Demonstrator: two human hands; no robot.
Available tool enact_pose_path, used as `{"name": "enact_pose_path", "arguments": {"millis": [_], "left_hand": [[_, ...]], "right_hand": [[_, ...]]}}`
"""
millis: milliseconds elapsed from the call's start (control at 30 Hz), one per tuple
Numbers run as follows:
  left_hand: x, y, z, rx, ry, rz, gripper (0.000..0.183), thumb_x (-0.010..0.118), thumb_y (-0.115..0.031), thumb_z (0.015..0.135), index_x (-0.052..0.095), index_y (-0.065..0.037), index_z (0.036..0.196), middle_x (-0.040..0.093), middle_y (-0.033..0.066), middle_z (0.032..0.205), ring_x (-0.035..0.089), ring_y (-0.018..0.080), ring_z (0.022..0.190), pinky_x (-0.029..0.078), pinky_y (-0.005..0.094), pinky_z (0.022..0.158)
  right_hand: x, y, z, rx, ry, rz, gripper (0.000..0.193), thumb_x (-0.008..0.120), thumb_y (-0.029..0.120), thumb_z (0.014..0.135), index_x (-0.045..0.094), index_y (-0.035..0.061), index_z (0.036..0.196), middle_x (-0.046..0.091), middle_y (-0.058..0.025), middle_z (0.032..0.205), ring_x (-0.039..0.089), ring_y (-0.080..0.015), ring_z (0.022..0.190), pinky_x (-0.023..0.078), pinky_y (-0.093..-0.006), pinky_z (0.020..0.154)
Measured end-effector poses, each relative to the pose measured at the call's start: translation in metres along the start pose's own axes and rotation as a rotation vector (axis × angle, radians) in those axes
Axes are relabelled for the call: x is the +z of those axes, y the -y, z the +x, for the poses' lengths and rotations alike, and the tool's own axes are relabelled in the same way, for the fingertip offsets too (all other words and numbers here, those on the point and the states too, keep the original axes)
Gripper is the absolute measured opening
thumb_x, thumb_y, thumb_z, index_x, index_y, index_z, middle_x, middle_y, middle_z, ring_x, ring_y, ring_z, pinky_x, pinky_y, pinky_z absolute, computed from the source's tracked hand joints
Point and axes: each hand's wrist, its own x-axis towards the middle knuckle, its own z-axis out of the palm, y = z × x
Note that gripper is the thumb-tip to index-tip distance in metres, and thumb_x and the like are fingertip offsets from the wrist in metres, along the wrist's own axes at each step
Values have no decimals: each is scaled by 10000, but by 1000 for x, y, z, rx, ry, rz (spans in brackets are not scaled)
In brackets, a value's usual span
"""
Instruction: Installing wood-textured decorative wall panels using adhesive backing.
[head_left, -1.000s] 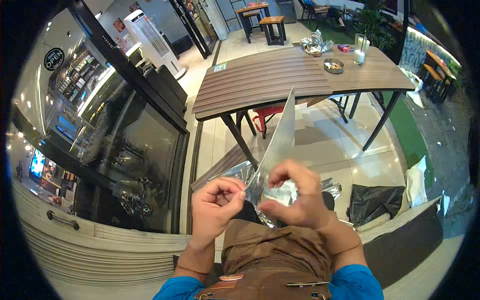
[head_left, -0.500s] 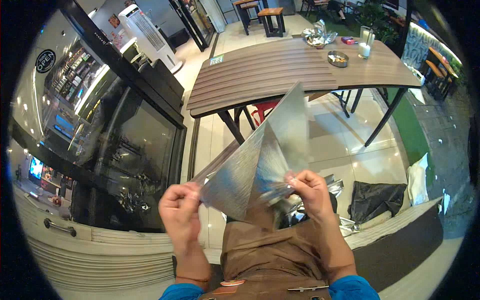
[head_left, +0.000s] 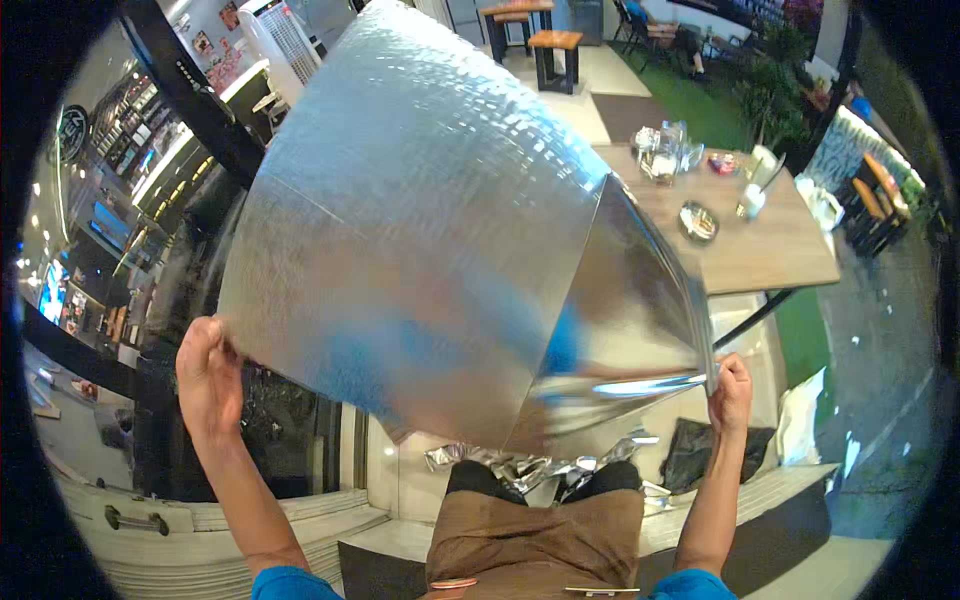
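Note:
A large shiny silver foil sheet [head_left: 400,220] spreads out in the air in front of me, with a crease line running down its right part. Its far side bulges upward and hides much of the table behind. My left hand [head_left: 210,375] pinches the lower left corner, fingers closed. At the lower right corner, my right hand [head_left: 730,392] grips the edge with the fingers closed. The right part of the sheet is folded over and mirrors blue and brown patches.
On the wooden table [head_left: 770,255] stand a metal ashtray [head_left: 698,221], a white candle [head_left: 750,200] and crumpled foil [head_left: 662,150]. Silver foil scraps [head_left: 540,468] lie on the floor by my knees. A black bag [head_left: 690,455] lies at right. A glass door frame stands at left.
My hands have moved far apart, left hand leftward and right hand rightward. The folded foil sheet has opened out wide and risen, covering much of the table.

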Motion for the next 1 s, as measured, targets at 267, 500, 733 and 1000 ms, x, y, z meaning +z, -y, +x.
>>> {"name": "enact_pose_path", "arguments": {"millis": [267, 500, 733, 1000], "left_hand": [[-41, -109, 130, -126, -108, -38, 67, 647, -95, 852, 659, -36, 882, 641, 26, 872, 611, 143, 857, 514, 282, 763], [-59, -178, 208, -87, -152, 117, 118, 589, -131, 899, 651, -31, 911, 655, 69, 880, 617, 174, 783, 510, 283, 692], [-76, -288, 148, 43, -340, 396, 143, 620, -158, 910, 639, -18, 930, 644, 58, 867, 638, 143, 807, 529, 271, 702], [21, -383, -11, 648, -560, 881, 77, 694, -69, 815, 676, -14, 865, 648, -22, 787, 576, 39, 695, 497, 197, 648]], "right_hand": [[-161, 160, -43, 241, -495, -537, 179, 538, 104, 851, 465, 118, 689, 457, -3, 587, 487, -113, 485, 356, -245, 398], [-299, 232, -116, 569, -577, -1179, 104, 575, 163, 838, 534, 89, 777, 530, -51, 697, 535, -192, 604, 406, -294, 510], [-326, 186, -63, 737, -191, -1789, 167, 611, 223, 825, 603, 61, 866, 603, -99, 808, 582, -271, 723, 456, -343, 623], [-89, 94, 44, -37, 931, -1959, 307, 652, 291, 811, 681, 28, 967, 685, -154, 933, 636, -361, 858, 514, -400, 752]]}}
